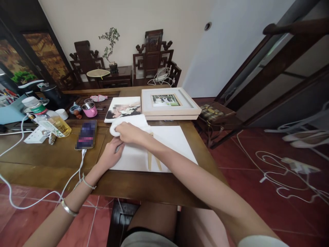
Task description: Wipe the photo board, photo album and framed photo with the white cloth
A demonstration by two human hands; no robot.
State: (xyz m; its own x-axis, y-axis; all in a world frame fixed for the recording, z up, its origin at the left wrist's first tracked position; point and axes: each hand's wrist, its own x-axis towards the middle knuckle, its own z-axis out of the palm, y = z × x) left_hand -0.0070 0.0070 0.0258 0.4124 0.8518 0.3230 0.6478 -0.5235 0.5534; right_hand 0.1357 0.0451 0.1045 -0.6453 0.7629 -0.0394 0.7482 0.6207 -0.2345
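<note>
My right hand is closed on a soft white roll, maybe cloth or foam sheet, whose flat end spreads toward the right. Just below it, my left hand has curled fingers meeting the right hand. Whatever sits in the left fingers is hidden. Both hands are over the left part of a white board lying flat on the table. Two light wooden strips rest on the board, partly covered by my right forearm.
Behind the hands lie a photo print and a pale picture frame. Left of them are a cabled phone, a pink cup, a bottle and a power strip. The wooden table ends at right.
</note>
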